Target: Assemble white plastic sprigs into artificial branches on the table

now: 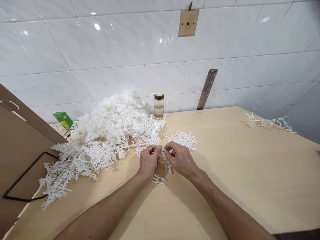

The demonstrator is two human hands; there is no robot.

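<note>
My left hand and my right hand meet near the middle of the table, fingertips pinched close together. Between them is a small white branched plastic piece, partly hidden by my fingers. Below my hands lie a few loose white branched pieces. Just beyond my right hand is a low pile of short white sticks. A large heap of white branching sprigs spreads to the left of my left hand.
A clear jar with a dark lid stands near the tiled wall, partly filled with liquid. At left are a green box, a cardboard box and a black wire frame. More white sprigs lie at the table's far right edge.
</note>
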